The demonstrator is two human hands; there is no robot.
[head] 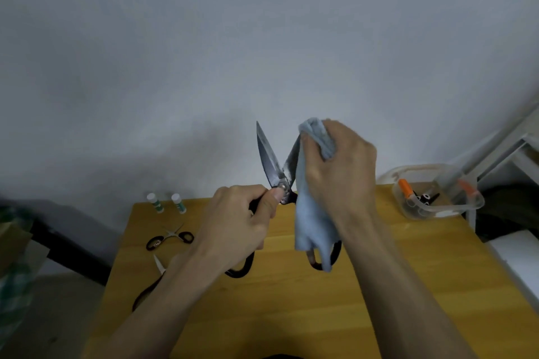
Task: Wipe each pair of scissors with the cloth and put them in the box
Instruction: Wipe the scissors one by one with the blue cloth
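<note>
Fingers of the right hand [339,163] pinch the cloth [313,213] around the right blade; left hand [242,218] grips the upright scissors [269,160] at frame centre.

The cloth [310,221] is pale blue. The large scissors [269,159] have dark grey blades and black handles. The bench [291,300] is honey-yellow wood grain. The box [437,207] is clear plastic, holding orange-handled scissors [406,188]. Two glue sticks [166,202] are white and green.

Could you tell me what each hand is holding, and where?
Left hand grips large scissors near the pivot; right hand grips bunched blue cloth around one blade.
</note>
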